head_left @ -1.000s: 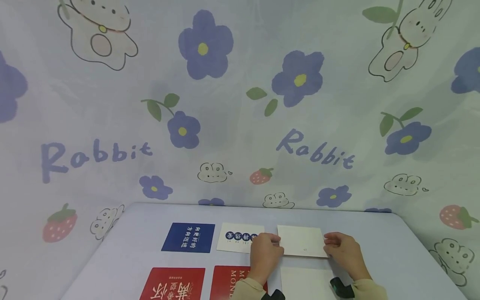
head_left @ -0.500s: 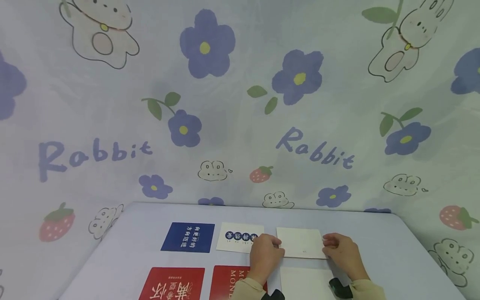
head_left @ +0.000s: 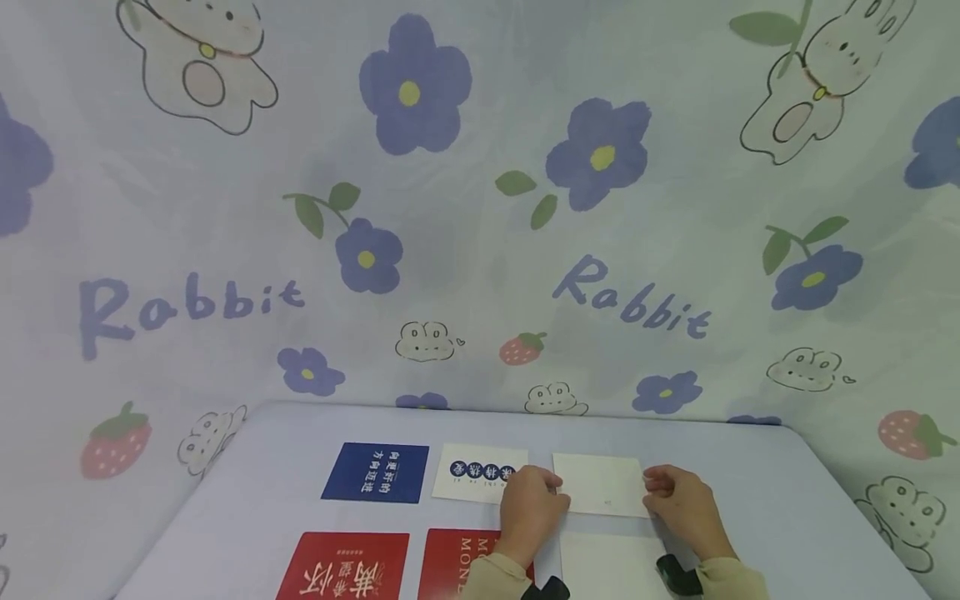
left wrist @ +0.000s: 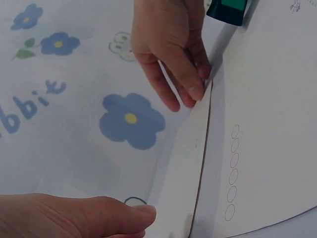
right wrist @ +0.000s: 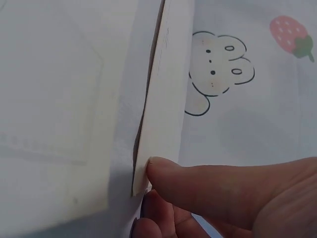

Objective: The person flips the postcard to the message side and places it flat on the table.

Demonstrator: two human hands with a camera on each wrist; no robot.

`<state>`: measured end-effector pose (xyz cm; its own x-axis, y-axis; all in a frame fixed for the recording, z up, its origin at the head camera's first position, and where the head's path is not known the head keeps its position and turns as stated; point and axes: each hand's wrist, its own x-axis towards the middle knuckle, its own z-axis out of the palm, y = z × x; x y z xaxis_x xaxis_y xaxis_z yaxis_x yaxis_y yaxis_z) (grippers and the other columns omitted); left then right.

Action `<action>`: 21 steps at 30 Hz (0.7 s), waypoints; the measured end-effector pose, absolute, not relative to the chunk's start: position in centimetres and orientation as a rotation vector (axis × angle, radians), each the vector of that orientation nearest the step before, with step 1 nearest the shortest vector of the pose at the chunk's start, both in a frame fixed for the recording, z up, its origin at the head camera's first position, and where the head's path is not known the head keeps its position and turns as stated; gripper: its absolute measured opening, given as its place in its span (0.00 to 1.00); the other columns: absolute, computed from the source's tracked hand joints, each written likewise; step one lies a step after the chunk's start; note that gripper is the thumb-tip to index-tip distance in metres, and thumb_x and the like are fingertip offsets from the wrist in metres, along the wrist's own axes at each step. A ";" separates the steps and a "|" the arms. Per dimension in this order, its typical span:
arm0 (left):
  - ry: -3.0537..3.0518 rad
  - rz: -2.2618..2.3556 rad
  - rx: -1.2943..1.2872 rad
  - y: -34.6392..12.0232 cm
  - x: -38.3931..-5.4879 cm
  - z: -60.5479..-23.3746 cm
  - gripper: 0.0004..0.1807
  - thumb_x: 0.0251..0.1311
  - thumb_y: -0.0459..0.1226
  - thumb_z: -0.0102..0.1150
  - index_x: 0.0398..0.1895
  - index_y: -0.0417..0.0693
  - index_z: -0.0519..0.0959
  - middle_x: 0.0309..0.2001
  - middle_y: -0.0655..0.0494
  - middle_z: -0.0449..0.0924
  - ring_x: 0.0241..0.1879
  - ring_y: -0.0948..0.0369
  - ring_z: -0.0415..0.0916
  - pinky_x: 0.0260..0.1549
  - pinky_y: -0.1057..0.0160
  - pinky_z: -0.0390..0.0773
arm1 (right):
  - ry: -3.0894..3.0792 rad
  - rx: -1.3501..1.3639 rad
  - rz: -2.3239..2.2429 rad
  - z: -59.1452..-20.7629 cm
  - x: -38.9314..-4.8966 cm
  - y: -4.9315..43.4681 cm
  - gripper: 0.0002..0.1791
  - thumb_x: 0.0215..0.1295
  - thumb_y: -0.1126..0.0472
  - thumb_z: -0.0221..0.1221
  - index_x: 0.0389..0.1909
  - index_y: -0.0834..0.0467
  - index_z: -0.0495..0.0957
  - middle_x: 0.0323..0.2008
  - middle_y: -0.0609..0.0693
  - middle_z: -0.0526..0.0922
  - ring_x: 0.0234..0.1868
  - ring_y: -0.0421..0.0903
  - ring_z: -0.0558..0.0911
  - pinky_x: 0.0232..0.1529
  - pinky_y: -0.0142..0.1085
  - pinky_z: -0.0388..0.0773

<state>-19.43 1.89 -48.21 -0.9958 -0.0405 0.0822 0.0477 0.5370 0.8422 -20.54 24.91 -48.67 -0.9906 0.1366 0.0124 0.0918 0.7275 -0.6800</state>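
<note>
A cream card (head_left: 602,485), blank apart from a faint small mark, lies at the far right of the rows in the head view. My left hand (head_left: 531,510) pinches its left edge, and my right hand (head_left: 688,510) has thumb and fingers at the right edge. In the right wrist view the right thumb (right wrist: 198,191) presses on the corner of the card (right wrist: 166,99), fingers underneath. The left thumb (left wrist: 119,215) lies along the card's other end in the left wrist view. Just nearer me is a second cream card (head_left: 615,567), with a column of small circles.
Left of the hands lie a blue card (head_left: 375,473) and a white card (head_left: 465,487) with blue round characters. Nearer me are two red cards (head_left: 341,567), one partly under the left forearm. A patterned cloth (head_left: 480,208) hangs behind the white table (head_left: 225,500).
The cream card has shifted very slightly toward me, and my right hand a touch to the left with it. Both hands keep their places at its edges.
</note>
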 end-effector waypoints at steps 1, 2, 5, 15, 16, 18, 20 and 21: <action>-2.674 -1.468 -0.006 1.9 -19.4 -48.2 0.08 0.46 0.31 0.73 0.32 0.40 0.88 0.26 0.56 0.84 0.29 0.62 0.76 0.27 0.62 0.76 | -2.862 -0.181 1.120 -48.7 -20.5 24.9 0.19 0.51 0.72 0.68 0.46 0.70 0.81 0.34 0.51 0.86 0.35 0.46 0.83 0.36 0.38 0.80; -2.677 -1.467 -0.005 1.9 -19.4 -48.2 0.08 0.46 0.31 0.74 0.32 0.40 0.88 0.27 0.55 0.84 0.30 0.61 0.77 0.28 0.61 0.77 | -2.864 -0.182 1.116 -48.7 -20.6 24.9 0.19 0.51 0.72 0.68 0.47 0.70 0.81 0.35 0.51 0.86 0.35 0.46 0.83 0.36 0.39 0.80; -2.679 -1.470 -0.008 1.9 -19.5 -48.1 0.08 0.46 0.31 0.74 0.32 0.41 0.88 0.29 0.54 0.85 0.31 0.60 0.79 0.29 0.59 0.78 | -2.868 -0.173 1.112 -48.6 -20.6 25.0 0.20 0.51 0.72 0.68 0.47 0.70 0.81 0.36 0.52 0.86 0.36 0.47 0.83 0.37 0.41 0.81; -2.672 -1.485 -0.010 1.6 -19.6 -47.8 0.08 0.48 0.32 0.74 0.34 0.41 0.88 0.29 0.54 0.85 0.33 0.59 0.79 0.31 0.58 0.79 | -2.841 -0.163 1.103 -48.1 -20.3 24.8 0.20 0.53 0.70 0.67 0.50 0.70 0.80 0.40 0.59 0.86 0.41 0.54 0.86 0.43 0.48 0.82; -2.671 -1.482 -0.013 1.6 -19.6 -47.7 0.08 0.48 0.32 0.74 0.34 0.41 0.88 0.29 0.54 0.85 0.32 0.59 0.80 0.30 0.59 0.79 | -2.841 -0.166 1.101 -48.0 -20.3 24.8 0.20 0.54 0.70 0.67 0.50 0.70 0.80 0.41 0.60 0.86 0.41 0.55 0.86 0.43 0.49 0.82; -2.666 -1.475 -0.015 1.5 -19.6 -47.4 0.08 0.49 0.32 0.74 0.35 0.41 0.88 0.30 0.53 0.86 0.32 0.59 0.80 0.30 0.59 0.79 | -2.842 -0.177 1.097 -48.0 -20.3 24.6 0.20 0.55 0.70 0.67 0.51 0.69 0.80 0.42 0.60 0.86 0.42 0.56 0.85 0.44 0.49 0.82; -2.649 -1.479 -0.021 1.3 -19.6 -47.1 0.09 0.50 0.32 0.73 0.35 0.41 0.89 0.32 0.52 0.86 0.33 0.58 0.81 0.30 0.59 0.80 | -2.840 -0.186 1.093 -48.0 -20.4 24.5 0.20 0.56 0.70 0.67 0.51 0.69 0.80 0.42 0.61 0.86 0.42 0.56 0.85 0.44 0.49 0.82; -2.639 -1.478 -0.024 1.2 -19.7 -47.0 0.09 0.50 0.32 0.73 0.36 0.41 0.89 0.33 0.51 0.86 0.34 0.57 0.82 0.30 0.59 0.81 | -2.837 -0.187 1.093 -48.0 -20.4 24.4 0.20 0.56 0.70 0.66 0.51 0.69 0.80 0.42 0.61 0.86 0.42 0.56 0.85 0.44 0.49 0.82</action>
